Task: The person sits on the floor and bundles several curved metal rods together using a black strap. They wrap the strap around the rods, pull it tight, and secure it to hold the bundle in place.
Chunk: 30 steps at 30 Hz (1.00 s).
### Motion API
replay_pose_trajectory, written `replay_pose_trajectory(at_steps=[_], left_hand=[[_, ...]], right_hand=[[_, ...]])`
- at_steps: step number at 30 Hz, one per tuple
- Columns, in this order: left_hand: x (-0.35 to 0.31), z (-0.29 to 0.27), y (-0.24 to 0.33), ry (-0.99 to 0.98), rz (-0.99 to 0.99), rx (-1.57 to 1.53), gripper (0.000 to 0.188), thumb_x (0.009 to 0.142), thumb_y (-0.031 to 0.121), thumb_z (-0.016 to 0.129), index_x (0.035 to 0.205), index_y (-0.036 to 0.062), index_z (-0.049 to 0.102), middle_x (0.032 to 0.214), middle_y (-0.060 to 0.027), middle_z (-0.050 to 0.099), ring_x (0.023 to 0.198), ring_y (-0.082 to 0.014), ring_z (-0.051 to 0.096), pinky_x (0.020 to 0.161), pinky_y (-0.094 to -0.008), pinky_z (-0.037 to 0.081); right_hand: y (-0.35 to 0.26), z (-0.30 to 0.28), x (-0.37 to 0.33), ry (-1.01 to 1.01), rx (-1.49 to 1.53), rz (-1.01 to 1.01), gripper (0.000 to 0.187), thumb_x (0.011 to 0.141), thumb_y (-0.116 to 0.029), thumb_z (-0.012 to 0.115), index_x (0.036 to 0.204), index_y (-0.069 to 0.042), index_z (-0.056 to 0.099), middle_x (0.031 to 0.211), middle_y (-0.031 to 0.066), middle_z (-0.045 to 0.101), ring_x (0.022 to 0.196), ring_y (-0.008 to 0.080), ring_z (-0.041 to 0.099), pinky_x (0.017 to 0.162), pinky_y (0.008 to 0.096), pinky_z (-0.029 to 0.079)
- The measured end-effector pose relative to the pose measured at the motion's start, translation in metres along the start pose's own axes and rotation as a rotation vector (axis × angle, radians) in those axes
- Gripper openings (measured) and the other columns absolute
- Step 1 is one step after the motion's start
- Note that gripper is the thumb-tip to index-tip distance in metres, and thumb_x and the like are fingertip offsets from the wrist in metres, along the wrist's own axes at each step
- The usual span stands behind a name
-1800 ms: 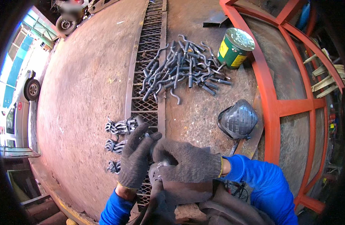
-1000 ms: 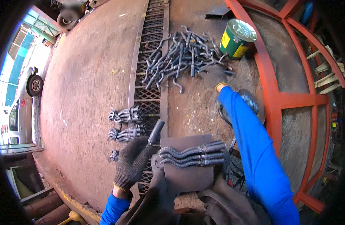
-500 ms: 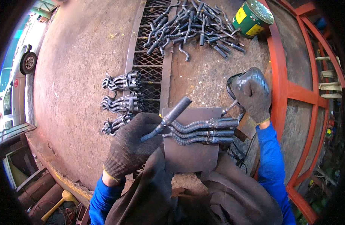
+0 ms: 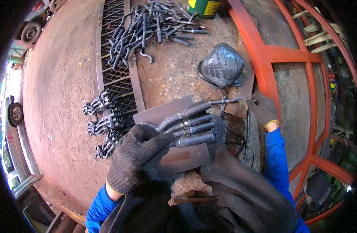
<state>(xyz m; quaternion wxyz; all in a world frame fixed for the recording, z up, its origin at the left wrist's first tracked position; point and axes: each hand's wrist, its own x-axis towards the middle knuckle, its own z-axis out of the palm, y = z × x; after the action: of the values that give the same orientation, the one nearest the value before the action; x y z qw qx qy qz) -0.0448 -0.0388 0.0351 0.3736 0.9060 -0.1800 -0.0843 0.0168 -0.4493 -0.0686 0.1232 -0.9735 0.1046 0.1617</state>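
1. The thin, ribbed grey metal rod with a curved end (image 4: 231,100) lies beyond the right edge of the flat dark-brown metal plate (image 4: 182,158), near its far right corner.
2. Its long axis runs roughly left to right, nearly in line with the farthest tube (image 4: 198,108) of the set of smooth dark metal tubes with wavy ribbed tails (image 4: 196,120). Its left end meets that tube's right mouth; whether it sits inside or only against it, I cannot tell.
3. The right hand (image 4: 262,108), in a dark knitted glove, is the nearer one, at the rod's curved right end. Its fingers are curled, but whether they pinch the rod I cannot tell.
4. The left hand (image 4: 135,155), gloved alike, is at the plate's left edge, well apart from the rod. Its thumb and fingers look clamped about the wavy tails, while the tubes slant across the plate and jut past its right edge.
5. A rounded black shell (image 4: 221,66) lies on the floor beyond the plate's far right corner.
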Motion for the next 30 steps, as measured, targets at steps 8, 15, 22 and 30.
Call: replay_pose_trajectory(at_steps=[8,15,22,30], left_hand=[[0.006,0.014,0.003,-0.147,0.086,0.029,0.029,0.082,0.018,0.067,0.111,0.0186,0.069,0.095,-0.0120,0.062,0.083,-0.0316,0.064,0.069,-0.0416,0.053],[0.000,0.025,0.008,-0.012,0.030,-0.114,0.035,0.076,0.018,0.077,0.110,0.0107,0.070,0.095,-0.0135,0.065,0.085,-0.0328,0.065,0.073,-0.0410,0.053],[-0.039,0.006,0.000,0.058,-0.485,-0.277,0.043,0.072,0.017,0.083,0.110,0.0040,0.067,0.103,-0.0124,0.067,0.088,-0.0226,0.067,0.073,-0.0341,0.055],[-0.057,0.013,-0.011,0.209,-0.572,-0.502,0.030,0.077,0.007,0.077,0.106,0.0027,0.068,0.097,-0.0122,0.070,0.087,-0.0209,0.069,0.077,-0.0315,0.055]], right_hand=[[-0.075,-0.037,-0.066,-0.063,0.543,-0.444,0.040,0.083,-0.027,0.072,0.117,-0.009,0.062,0.112,0.0187,0.065,0.098,0.0385,0.064,0.083,0.0433,0.052],[-0.123,-0.050,-0.087,-0.367,0.546,-0.770,0.039,0.083,-0.026,0.075,0.112,-0.002,0.067,0.096,0.0151,0.070,0.087,0.0284,0.069,0.076,0.0368,0.053],[-0.113,-0.040,-0.079,-0.476,0.696,-0.556,0.033,0.087,-0.028,0.072,0.110,-0.004,0.069,0.096,0.0127,0.072,0.086,0.0256,0.070,0.078,0.0358,0.054],[-0.115,-0.032,-0.078,-0.701,0.891,-0.263,0.029,0.090,-0.023,0.069,0.111,-0.002,0.067,0.084,0.0062,0.068,0.076,0.0149,0.064,0.070,0.0309,0.052]])
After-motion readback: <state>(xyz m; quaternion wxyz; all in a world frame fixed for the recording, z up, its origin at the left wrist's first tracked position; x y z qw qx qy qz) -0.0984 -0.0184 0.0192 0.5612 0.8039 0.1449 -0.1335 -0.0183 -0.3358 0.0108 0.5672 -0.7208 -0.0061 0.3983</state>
